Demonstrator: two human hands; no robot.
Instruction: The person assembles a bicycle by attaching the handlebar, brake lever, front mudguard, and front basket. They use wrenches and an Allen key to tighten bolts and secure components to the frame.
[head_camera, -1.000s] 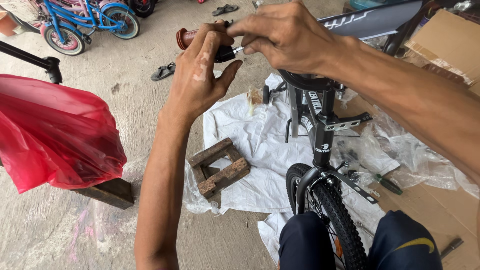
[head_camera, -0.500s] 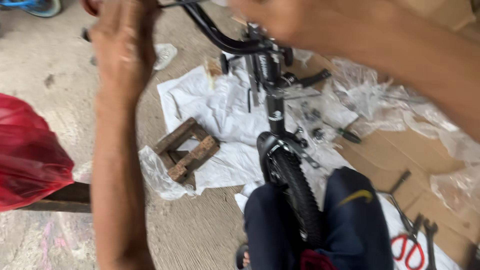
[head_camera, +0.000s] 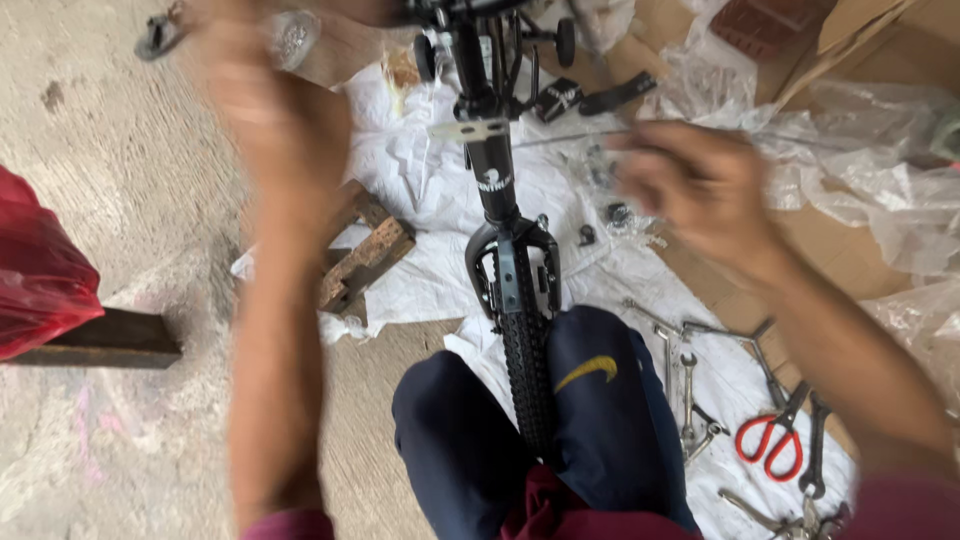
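Left hand (head_camera: 265, 90): raised near the handlebar end, blurred; finger state cannot be told.
Right hand (head_camera: 700, 185): blurred, fingers loosely curled, holding nothing visible.
Bicycle front wheel (head_camera: 525, 345): clamped between the person's knees.
Wrenches (head_camera: 690, 385): on white sheet.

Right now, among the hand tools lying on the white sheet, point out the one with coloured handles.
The red-handled scissors; the spanners beside them are bare grey metal.
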